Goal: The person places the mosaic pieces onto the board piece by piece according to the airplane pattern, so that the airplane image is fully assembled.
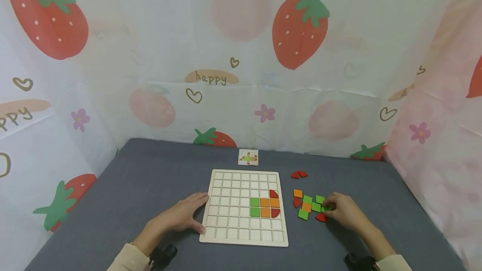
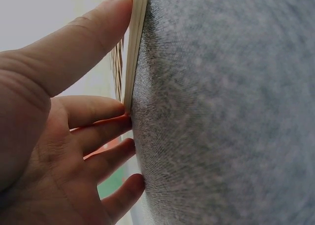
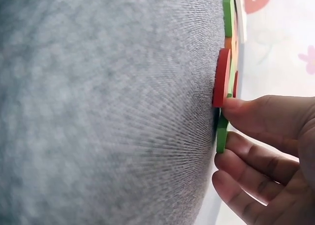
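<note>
The left hand (image 1: 182, 213) is spread against the wooden grid board (image 1: 223, 210)'s edge, maybe to steady it; the right hand (image 1: 344, 210) pinches a green tile (image 3: 222, 135).

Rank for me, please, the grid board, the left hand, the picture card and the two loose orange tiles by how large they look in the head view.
1. Grid board
2. Left hand
3. Picture card
4. Loose orange tiles, which look about alike, so I leave them unranked between themselves.
</note>
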The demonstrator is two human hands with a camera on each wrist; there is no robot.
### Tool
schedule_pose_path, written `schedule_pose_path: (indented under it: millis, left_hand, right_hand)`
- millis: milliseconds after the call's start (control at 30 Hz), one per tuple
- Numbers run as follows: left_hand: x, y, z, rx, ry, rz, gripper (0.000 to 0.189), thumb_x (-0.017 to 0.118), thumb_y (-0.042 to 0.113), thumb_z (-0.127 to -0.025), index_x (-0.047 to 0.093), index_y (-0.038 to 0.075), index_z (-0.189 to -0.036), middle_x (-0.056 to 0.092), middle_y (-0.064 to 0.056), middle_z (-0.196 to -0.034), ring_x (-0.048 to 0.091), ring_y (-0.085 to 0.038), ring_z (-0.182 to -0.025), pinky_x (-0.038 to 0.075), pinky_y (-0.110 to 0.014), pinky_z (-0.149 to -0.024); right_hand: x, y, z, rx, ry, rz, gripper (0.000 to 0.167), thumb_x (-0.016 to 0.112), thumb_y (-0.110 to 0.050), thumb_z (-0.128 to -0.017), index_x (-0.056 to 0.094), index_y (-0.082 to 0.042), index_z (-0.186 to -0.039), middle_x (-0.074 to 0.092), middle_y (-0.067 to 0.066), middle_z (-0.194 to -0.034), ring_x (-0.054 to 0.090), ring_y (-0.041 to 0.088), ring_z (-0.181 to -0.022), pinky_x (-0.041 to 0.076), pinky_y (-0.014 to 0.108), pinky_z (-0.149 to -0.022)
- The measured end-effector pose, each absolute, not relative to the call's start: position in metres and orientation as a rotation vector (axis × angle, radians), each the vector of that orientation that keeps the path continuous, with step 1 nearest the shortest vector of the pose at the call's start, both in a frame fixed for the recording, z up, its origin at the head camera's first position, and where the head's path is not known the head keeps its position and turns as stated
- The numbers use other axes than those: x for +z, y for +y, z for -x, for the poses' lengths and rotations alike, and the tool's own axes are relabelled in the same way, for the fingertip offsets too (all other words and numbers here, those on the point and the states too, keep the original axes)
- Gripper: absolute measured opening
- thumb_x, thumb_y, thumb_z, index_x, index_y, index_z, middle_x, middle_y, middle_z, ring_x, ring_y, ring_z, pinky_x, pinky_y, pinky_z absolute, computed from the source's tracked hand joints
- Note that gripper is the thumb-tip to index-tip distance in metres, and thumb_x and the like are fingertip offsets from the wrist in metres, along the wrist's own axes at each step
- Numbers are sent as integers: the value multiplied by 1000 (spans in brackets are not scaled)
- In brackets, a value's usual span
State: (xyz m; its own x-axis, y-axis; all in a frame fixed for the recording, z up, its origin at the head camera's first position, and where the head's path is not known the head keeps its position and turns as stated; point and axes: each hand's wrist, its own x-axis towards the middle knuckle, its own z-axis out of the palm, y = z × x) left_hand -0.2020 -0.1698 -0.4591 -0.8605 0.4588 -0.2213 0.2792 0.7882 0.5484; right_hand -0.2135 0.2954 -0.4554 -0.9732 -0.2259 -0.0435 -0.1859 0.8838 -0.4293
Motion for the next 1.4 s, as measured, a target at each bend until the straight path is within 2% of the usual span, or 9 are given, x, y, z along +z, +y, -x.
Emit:
schedule_pose_path:
  millis: [600,933,1133,1400]
  left_hand:
    - [-458,-169,203,742,2640,-565,97,85,32,-68,39,-5,-146,37,-21,-154,29,-43,-145,25,-63,-113]
    - [-459,-168,203,728,2650,-564,96,86,30,-68,40,-4,-145,37,-21,-154,29,-42,-145,26,-64,-112]
    - [-461,-170,203,730,2638,-579,97,85,31,-69,39,-5,-146,35,-21,-155,28,-42,-145,26,-62,-113]
    - [-461,-171,203,737,2653,-642,97,85,32,-68,39,-7,-145,37,-24,-152,30,-44,-143,28,-63,-111]
  right_hand:
    - [-453,285,215,-811,2958,346,18,78,-10,-79,74,-5,-96,61,1,-87,53,13,-79,46,27,-65]
    - [-453,268,216,-882,2973,399,17,76,-8,-80,74,-5,-97,63,2,-90,58,14,-83,52,31,-70]
    - [-451,255,219,-919,2960,416,18,76,-9,-81,74,-6,-98,62,0,-89,55,13,-83,52,31,-71]
    - [-449,237,225,-941,2974,429,21,77,-11,-81,75,-6,-101,64,0,-92,58,13,-84,52,29,-72]
